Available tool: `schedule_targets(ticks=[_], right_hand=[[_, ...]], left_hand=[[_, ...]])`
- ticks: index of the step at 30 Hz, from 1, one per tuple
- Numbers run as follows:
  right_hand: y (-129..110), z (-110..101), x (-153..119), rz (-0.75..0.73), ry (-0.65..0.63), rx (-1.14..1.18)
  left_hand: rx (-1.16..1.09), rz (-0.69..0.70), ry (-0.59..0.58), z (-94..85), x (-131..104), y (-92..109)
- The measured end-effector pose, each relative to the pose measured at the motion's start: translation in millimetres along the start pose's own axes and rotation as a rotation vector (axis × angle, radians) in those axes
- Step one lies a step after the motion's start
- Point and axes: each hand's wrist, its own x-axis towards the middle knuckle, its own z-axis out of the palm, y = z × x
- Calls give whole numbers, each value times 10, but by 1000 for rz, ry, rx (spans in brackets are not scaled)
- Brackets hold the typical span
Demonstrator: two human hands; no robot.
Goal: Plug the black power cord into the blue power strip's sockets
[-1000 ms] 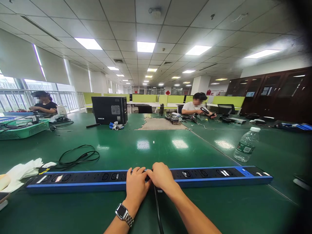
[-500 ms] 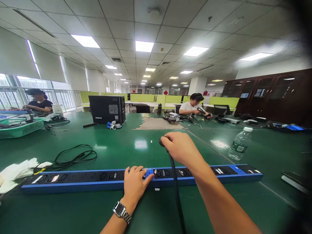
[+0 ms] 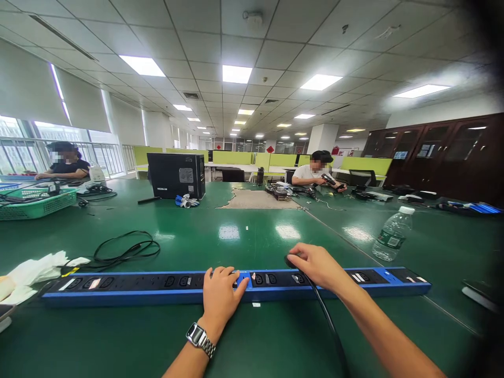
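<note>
Power strip [image 3: 271, 286], long, blue-sided and black-faced, lies sockets up across the near part of the green table [image 3: 118, 341]. The left hand [image 3: 221, 294], a silver-banded watch [image 3: 200, 338] on its wrist, rests over the strip's middle, half open — fingers bent over the black face, thumb spread onto a blue section — and doesn't close round it. The right hand [image 3: 315, 265] is closed, fingers and thumb pinching a black plug [image 3: 290, 260] above the strip's far edge; from where I stand I can't tell whether the plug touches anything. Its thick cable [image 3: 328, 317] crosses the strip and drops toward the worker.

Behind the strip's left end lies a loosely coiled cord [image 3: 126, 257], near crumpled white tissue [image 3: 35, 275]; behind its right half stands a clear bottle [image 3: 394, 236]. Farther back I see a black computer tower [image 3: 173, 176], gloves [image 3: 187, 201] just beside it, a green basket [image 3: 39, 210] and two seated people.
</note>
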Motion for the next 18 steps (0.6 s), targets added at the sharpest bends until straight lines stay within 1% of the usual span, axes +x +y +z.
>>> schedule_targets(ticks=[3, 6, 9, 14, 18], right_hand=[[164, 195, 25, 11, -42, -69], [220, 306, 39, 18, -72, -117], [216, 340, 44, 13, -84, -148], [181, 342, 36, 45, -112, -204], [149, 350, 36, 52, -109, -239]], left_hand=[[3, -5, -4, -3, 0, 5], [5, -6, 0, -3, -2, 8], [6, -6, 8, 5, -3, 5], [-5, -12, 12, 13, -8, 2], [-6, -15, 3, 7, -4, 8]])
